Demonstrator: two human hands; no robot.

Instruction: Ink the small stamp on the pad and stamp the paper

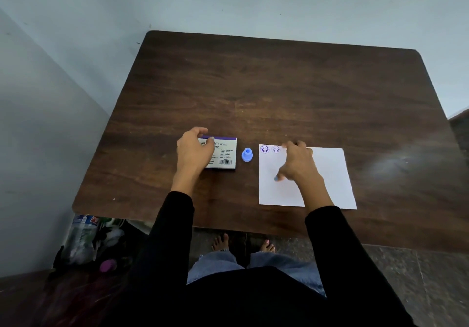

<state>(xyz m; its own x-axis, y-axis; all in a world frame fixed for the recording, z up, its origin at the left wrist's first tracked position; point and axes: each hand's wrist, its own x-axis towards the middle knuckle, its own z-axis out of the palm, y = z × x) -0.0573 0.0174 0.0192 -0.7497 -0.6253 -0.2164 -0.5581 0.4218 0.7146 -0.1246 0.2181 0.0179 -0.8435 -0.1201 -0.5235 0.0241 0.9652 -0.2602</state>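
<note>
A small blue stamp (247,154) stands upright on the table, alone between the ink pad and the paper. The ink pad (225,154) is a flat white case with a purple top edge and a printed label, lid shut. My left hand (194,151) curls over its left side, thumb and fingers gripping it. A white paper (330,174) lies to the right, with two purple smiley prints (265,149) in its top left corner. My right hand (298,164) rests on the paper with fingers apart, holding nothing; the thumb tip looks blue.
The dark wooden table (253,85) stands in a corner, with pale walls behind and to the left. Below its front left corner lie plastic bottles and bags (86,240). My bare feet show under the near edge.
</note>
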